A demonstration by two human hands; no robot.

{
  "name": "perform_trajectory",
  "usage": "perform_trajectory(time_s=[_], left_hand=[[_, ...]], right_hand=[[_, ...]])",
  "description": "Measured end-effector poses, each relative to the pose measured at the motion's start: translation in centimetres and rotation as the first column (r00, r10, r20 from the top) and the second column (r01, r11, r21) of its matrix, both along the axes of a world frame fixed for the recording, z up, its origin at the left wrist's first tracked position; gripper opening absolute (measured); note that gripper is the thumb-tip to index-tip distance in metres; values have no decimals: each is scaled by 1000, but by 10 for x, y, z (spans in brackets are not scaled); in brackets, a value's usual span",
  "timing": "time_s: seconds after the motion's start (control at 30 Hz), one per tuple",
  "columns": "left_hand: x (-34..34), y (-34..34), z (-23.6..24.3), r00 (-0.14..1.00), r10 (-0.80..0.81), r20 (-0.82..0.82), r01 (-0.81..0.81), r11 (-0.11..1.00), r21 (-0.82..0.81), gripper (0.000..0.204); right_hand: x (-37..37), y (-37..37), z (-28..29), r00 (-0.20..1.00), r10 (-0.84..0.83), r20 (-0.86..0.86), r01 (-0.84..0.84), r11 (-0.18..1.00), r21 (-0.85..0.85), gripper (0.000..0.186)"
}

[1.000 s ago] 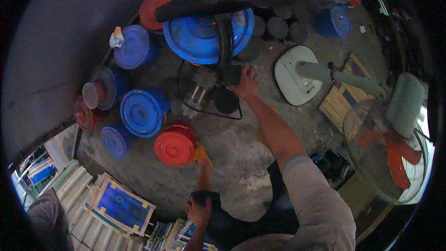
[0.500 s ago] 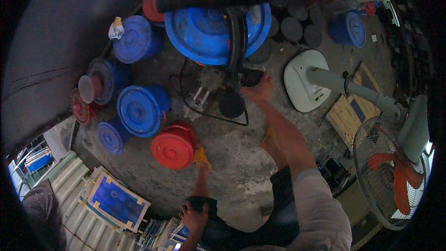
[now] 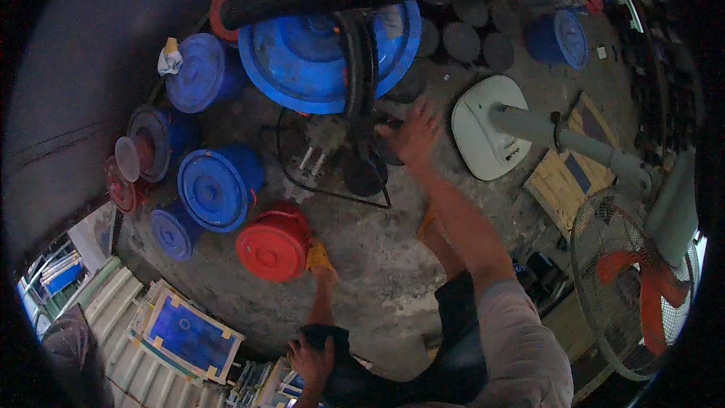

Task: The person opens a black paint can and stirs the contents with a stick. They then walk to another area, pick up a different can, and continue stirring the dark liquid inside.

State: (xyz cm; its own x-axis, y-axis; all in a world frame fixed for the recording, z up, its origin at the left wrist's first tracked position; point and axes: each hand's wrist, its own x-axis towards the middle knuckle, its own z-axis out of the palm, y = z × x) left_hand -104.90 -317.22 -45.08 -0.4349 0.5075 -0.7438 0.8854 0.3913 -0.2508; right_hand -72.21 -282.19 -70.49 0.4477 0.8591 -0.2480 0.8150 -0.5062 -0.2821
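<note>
Black upright (image 3: 359,68): curved and dark, in front of the large blue lid (image 3: 287,64) in the far middle; its foot lies just left of the right hand, a dark round pad (image 3: 365,177) on its near side.
Right hand (image 3: 418,134): wide, fingers spread, thumb toward the upright's foot; no grip shows, and I cannot tell whether the thumb touches.
Left hand (image 3: 311,361): near, laid with loosely spread fingers on the left knee (image 3: 330,336), apparently bracing the body.
Good handling: a slow reach from the right, palm low, seems best; fingers do well to avoid the black cable loop (image 3: 340,195), and weight belongs on both feet.
Red bucket (image 3: 268,251): lidded, just left of the left foot (image 3: 321,259) in yellow footwear.
Blue bucket (image 3: 213,190): lidded, farther left, among others.
Concrete floor (image 3: 374,287): grey, mottled, with pale worn patches between the feet.
Pedestal fan (image 3: 472,128): pale base at right, orange blades nearer the right edge.
Room: dim; a dark wall (image 3: 83,98) at left, a blue framed panel (image 3: 192,332) on corrugated sheet (image 3: 124,317) near left.
</note>
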Motion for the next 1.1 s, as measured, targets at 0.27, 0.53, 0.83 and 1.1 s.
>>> perform_trajectory(time_s=[0.27, 0.53, 0.83, 1.1], left_hand=[[8, 20, 8, 994, 112, -18, -113, 989, -92, 93], [0, 0, 2, 995, 103, 13, -101, 992, -75, 96], [-12, -21, -9, 999, 14, 38, -13, 1000, -28, 94], [0, 15, 2, 994, 108, -27, -111, 981, -160, 96]], right_hand=[[28, 89, -44, 995, -5, -102, -2, 997, -73, 129], [40, 81, -31, 994, 63, -86, -68, 996, -56, 128], [27, -26, 4, 906, 416, -78, -315, 787, 530, 82], [-15, -87, -25, 272, 941, 204, -961, 255, 105, 77]])
